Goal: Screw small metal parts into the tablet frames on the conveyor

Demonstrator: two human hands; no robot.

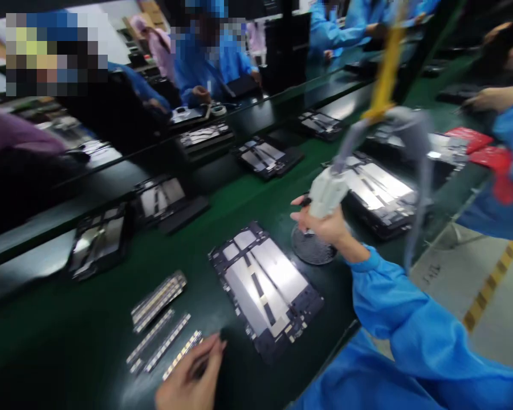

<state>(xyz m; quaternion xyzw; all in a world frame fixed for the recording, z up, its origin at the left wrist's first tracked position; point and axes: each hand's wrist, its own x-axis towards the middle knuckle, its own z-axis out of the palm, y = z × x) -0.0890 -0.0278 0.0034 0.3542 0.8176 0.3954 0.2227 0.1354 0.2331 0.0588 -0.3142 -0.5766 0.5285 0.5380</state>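
Note:
My right hand (329, 225) is wrapped around a pale electric screwdriver (328, 191), its lower end over a round dish (301, 250) of tiny parts, perhaps screws. Nearest to me lies an opened tablet (260, 287), its silver battery cells and dark circuit boards facing up. Left of it, my left hand (192, 370) has thumb and forefinger pinched together. A small dark thing may be at the fingertips, too blurred to name. Partly under that hand is a narrow component strip (182, 356); beside it lie more strips (159, 302).
Another opened tablet (380, 188) lies beyond the dish. Several more (98, 239) line the green bench's (222, 199) far side. The screwdriver hangs from a yellow cord (387, 68) with a grey cable (421, 171). Red packets (487, 151) and a co-worker's hand (498, 101) are at right.

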